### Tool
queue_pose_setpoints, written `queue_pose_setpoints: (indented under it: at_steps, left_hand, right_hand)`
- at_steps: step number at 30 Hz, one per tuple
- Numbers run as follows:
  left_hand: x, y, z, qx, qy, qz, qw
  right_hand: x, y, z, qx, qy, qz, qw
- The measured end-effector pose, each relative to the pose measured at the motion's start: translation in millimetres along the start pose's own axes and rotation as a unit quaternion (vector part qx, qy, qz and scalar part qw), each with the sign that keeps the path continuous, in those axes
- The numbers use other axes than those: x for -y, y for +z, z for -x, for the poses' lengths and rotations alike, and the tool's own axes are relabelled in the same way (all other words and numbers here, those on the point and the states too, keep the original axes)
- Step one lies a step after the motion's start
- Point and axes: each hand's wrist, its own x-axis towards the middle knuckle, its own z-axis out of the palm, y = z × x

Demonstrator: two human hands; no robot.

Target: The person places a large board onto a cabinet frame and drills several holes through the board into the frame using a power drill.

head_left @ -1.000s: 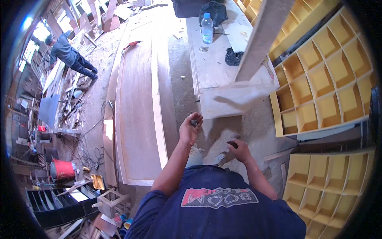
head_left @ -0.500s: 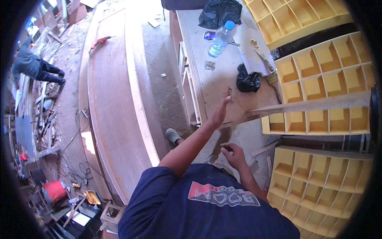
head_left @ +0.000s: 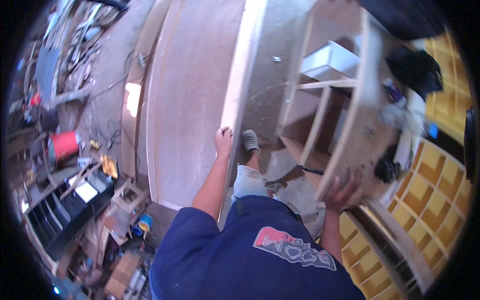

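My left hand [head_left: 224,143] is closed, its fingers curled, over the pale edge strip [head_left: 235,90] of a long brown wooden panel [head_left: 190,95]. Whatever is inside the curled fingers is hidden, and I cannot tell whether they touch the strip. On the other side, my right hand [head_left: 344,191] has its fingers spread and slightly blurred. It is at the near corner of a wooden cabinet [head_left: 316,125], against or just above its top. Open compartments face me on the cabinet's side, and a white box-like piece [head_left: 332,60] shows in one.
A black plastic bag [head_left: 415,70] and a clear bottle [head_left: 397,116] lie on the cabinet top. Yellow gridded racks [head_left: 425,200] stand at the right. Cables [head_left: 112,127], a red bucket [head_left: 65,145] and scrap wood [head_left: 77,65] clutter the left floor. My shoe [head_left: 251,140] stands between panel and cabinet.
My view has turned left, so the cabinet sits farther right. My left hand has gone from above the cabinet top to the panel's edge; my right hand has moved to the cabinet corner and spread.
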Motion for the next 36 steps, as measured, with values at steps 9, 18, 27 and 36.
queue_pose_setpoints:
  at_steps: [9,18,27,36]
  left_hand:
    - [64,-68,-95,-0.133,0.144,-0.331,0.923]
    - [-9,66,-179,-0.002,0.250,-0.346,0.904]
    - [-16,70,-185,0.010,0.211,-0.415,0.885]
    - [-142,155,61,0.291,0.304,-0.079,0.904]
  right_hand:
    - [12,12,-5,0.051,0.010,0.041,0.998]
    - [13,17,-5,0.054,0.042,0.037,0.997]
    - [14,12,-10,0.052,0.045,0.026,0.997]
    - [12,0,-10,0.045,0.038,0.036,0.998]
